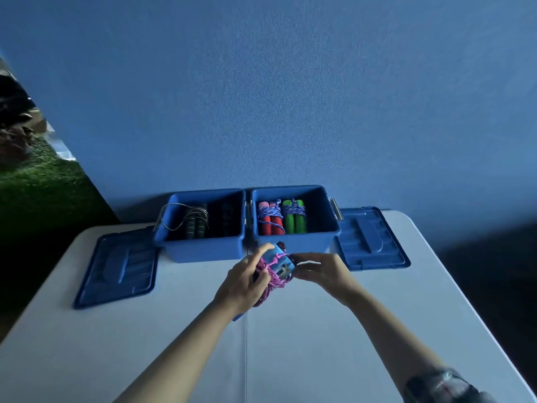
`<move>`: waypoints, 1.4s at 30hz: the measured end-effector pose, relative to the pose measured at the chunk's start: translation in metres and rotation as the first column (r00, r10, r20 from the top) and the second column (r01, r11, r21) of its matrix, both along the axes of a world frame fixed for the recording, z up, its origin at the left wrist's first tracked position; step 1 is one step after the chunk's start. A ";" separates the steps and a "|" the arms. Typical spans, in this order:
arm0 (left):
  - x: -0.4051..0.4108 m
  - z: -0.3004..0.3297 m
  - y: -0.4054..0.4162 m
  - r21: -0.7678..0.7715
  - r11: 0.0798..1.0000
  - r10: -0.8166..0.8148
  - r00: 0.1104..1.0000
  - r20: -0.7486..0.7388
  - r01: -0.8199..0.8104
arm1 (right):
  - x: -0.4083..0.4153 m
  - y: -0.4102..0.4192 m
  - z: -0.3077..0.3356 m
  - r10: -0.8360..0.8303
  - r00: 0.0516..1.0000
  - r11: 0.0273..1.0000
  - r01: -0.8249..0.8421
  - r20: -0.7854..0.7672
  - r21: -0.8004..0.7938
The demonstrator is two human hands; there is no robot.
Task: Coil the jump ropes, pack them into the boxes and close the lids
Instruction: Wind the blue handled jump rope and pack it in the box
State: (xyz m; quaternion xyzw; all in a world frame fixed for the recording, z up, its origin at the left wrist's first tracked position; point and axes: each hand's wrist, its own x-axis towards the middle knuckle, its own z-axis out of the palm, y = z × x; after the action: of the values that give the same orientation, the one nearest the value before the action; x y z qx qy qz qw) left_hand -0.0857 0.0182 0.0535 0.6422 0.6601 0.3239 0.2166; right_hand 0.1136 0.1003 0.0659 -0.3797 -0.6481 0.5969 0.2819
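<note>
A jump rope with blue handles (279, 261) and pink cord wound round them is held above the white table (180, 338), just in front of the boxes. My left hand (247, 282) grips the bundle from the left. My right hand (321, 270) pinches its right end. Behind it, the right blue box (293, 245) stands without its lid and holds a red-handled rope (270, 218) and a green-handled rope (294, 218), both coiled. The left blue box (200, 248) holds dark-handled ropes (196, 226) with a grey cable looping over its left wall.
One blue lid (116, 271) lies flat left of the boxes, another blue lid (370, 239) lies flat right of them. A blue wall rises directly behind the boxes. The table's edges fall away at left and right, with green turf beyond the left side.
</note>
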 end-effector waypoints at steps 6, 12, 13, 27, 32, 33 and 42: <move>0.012 0.016 -0.001 0.070 0.997 -0.033 0.988 0.151 0.022 | -0.012 -0.007 -0.004 -0.102 0.993 0.995 0.101 -0.062 -0.006; 0.020 0.013 0.006 0.015 0.993 0.112 0.988 0.104 -0.114 | -0.011 0.001 0.006 -0.021 1.000 0.990 0.022 0.008 -0.141; 0.020 0.012 0.006 0.011 0.992 0.124 0.988 0.097 -0.125 | -0.013 0.000 0.010 -0.043 0.998 0.976 0.033 -0.045 -0.216; 0.043 -0.001 0.019 -0.082 0.980 0.201 0.927 0.317 -0.184 | -0.026 -0.020 0.007 -0.054 0.998 0.872 0.031 -0.033 -0.489; 0.052 0.001 0.040 -0.189 0.958 0.282 0.825 0.490 -0.215 | -0.022 -0.016 -0.006 -0.078 0.990 0.906 0.022 -0.115 -0.424; 0.053 0.002 0.043 -0.183 0.961 0.273 0.831 0.485 -0.209 | -0.020 -0.012 -0.008 -0.074 0.995 0.921 0.042 -0.068 -0.386; 0.064 0.001 0.091 -0.148 0.974 0.220 0.857 0.466 -0.170 | -0.006 0.035 0.005 -0.162 0.947 0.987 0.158 0.277 0.036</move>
State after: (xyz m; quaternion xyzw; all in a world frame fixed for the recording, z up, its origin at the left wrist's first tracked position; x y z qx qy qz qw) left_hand -0.0216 0.1089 0.0545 0.4601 0.6632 0.4590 0.3713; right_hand 0.1075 0.1358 0.0706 -0.5094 -0.6525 0.5082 0.2378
